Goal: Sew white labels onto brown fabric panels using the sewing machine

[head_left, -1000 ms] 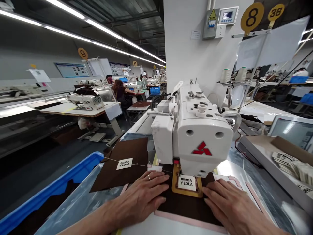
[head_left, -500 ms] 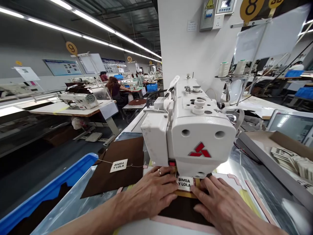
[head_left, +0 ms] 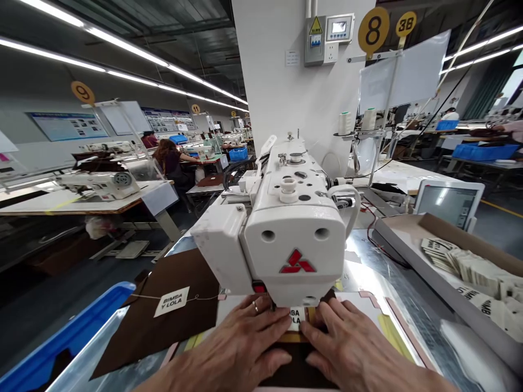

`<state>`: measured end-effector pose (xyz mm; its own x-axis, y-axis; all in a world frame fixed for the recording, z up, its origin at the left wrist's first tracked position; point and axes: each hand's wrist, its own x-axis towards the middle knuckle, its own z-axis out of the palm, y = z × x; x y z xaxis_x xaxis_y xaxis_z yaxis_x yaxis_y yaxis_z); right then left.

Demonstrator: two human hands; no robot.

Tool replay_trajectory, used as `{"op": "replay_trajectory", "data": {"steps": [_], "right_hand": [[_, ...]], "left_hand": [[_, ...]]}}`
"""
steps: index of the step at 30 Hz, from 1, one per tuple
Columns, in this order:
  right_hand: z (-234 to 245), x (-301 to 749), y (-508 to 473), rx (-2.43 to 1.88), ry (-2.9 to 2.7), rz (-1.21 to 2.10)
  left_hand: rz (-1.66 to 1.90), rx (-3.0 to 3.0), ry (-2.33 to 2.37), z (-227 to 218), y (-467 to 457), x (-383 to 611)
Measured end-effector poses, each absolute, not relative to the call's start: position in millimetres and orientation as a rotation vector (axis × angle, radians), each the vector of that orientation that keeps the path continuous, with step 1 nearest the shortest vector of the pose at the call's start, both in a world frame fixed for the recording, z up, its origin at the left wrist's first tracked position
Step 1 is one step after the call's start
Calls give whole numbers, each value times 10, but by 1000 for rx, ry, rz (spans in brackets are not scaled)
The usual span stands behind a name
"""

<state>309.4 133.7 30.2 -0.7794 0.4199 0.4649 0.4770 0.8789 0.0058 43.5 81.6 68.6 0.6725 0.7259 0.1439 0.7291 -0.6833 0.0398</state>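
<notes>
My left hand lies flat, a ring on one finger, its fingertips at the left side of a white label lettered in black and partly covered. My right hand rests flat at the label's right side, fingers stretched out. Below the label, a dark brown fabric piece shows between my thumbs, along with a yellowish strip. Directly above stands the head of a white sewing machine; its needle area is mostly hidden. Left of it lies another brown piece bearing a BIMBA Y LOLA label with loose thread.
At the right, a box holds many white labels. Behind it stands a screen. A blue bin is at the lower left. Thread cones stand behind the machine. Another person sits at a farther machine.
My view has turned right, so the machine and table appear farther left. Both hands stay flat beside the label, and my left fingers cover more of its lettering.
</notes>
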Motion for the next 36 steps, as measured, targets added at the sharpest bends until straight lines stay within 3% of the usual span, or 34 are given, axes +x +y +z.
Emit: {"op": "replay_trajectory", "data": {"steps": [28, 36], "right_hand": [[445, 3182, 1250, -715, -2740, -129], [185, 3254, 1225, -573, -2482, -176]], "left_hand": [[-240, -2926, -1188, 709, 866, 491], [-258, -2901, -1200, 660, 881, 495]]}}
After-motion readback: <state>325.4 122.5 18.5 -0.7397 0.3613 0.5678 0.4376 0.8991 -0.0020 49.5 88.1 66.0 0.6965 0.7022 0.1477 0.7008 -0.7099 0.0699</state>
